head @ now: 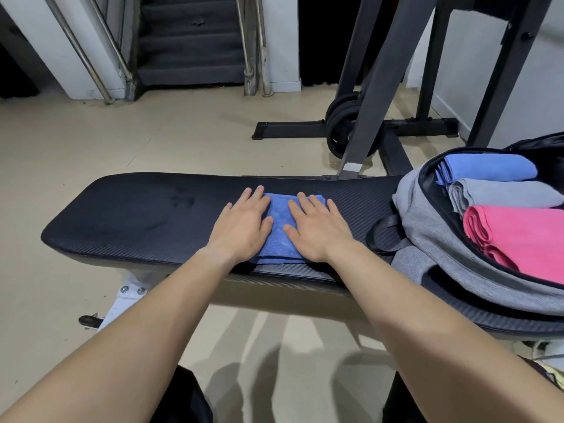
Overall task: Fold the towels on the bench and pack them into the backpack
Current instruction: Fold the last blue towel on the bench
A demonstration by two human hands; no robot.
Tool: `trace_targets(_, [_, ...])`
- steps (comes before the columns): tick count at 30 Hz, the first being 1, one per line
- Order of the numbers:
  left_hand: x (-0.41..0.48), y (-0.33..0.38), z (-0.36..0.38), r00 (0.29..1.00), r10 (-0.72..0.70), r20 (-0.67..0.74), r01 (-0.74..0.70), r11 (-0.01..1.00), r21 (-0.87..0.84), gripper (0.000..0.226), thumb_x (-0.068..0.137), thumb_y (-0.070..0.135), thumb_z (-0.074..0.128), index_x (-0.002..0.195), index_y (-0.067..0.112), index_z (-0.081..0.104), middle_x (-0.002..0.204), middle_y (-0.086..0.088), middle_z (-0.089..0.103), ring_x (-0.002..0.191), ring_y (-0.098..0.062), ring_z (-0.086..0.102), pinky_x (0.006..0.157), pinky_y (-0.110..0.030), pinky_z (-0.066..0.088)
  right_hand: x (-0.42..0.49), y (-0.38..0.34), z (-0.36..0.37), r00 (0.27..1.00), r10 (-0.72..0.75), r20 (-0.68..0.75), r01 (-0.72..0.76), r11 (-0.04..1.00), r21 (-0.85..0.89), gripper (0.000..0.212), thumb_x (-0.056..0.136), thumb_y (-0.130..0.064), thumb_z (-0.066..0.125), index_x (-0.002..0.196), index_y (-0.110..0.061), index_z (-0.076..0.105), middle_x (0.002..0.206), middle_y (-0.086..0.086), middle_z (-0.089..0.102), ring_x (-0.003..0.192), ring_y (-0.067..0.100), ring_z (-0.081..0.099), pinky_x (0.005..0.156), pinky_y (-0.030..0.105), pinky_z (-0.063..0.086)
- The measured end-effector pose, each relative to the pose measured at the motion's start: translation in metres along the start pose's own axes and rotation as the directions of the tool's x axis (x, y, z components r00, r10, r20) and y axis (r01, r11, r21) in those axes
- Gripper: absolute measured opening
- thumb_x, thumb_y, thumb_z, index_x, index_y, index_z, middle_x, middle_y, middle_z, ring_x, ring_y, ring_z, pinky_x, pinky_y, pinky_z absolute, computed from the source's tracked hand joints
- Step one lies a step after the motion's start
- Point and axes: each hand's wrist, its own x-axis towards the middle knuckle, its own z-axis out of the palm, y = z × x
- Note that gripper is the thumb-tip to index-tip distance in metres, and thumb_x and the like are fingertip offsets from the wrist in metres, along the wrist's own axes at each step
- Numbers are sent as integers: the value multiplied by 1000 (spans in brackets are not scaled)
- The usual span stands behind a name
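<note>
A folded blue towel (279,227) lies flat in the middle of the black padded bench (137,215). My left hand (242,225) presses palm-down on its left side and my right hand (317,228) presses palm-down on its right side, fingers spread, gripping nothing. At the bench's right end lies an open grey backpack (427,227). Inside it sit three folded towels in a row: a light blue towel (488,167), a grey towel (506,193) and a pink towel (525,236).
Behind the bench stands a black weight rack (378,87) with weight plates (341,123) on its foot. Beige floor spreads to the left and in front. A staircase (189,41) with metal railings rises at the back. The bench's white leg (128,297) shows below.
</note>
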Motion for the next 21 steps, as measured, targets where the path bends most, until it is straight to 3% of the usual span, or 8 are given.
trace_targets(14, [-4, -10, 26, 975, 10, 222, -26, 997, 69, 64, 106, 48, 13, 160, 21, -6, 166, 8, -17, 153, -11, -16, 125, -47, 2, 0, 20, 16, 999, -26, 40, 20, 990, 143, 67, 101, -62, 17, 159, -38, -5, 166, -12, -20, 151, 10, -22, 123, 48, -11])
trace_targets(18, [-4, -12, 24, 974, 20, 226, -24, 1000, 16, 64, 105, 51, 16, 160, 25, -4, 166, 11, -14, 153, -13, -14, 125, -49, 3, -4, 16, 15, 998, 5, 55, -13, 988, 154, 66, 101, -62, 15, 159, -38, -8, 165, -12, -23, 151, 10, -24, 123, 49, -11])
trace_targets(21, [-8, -12, 21, 993, -7, 116, 5, 1000, 17, 69, 102, 56, 26, 161, 26, 4, 168, 8, 4, 155, -20, 4, 124, -47, 13, -12, 8, 13, 995, 52, 79, -62, 990, 129, 67, 101, -62, 14, 159, -36, -8, 166, -10, -22, 152, 13, -22, 123, 51, -10])
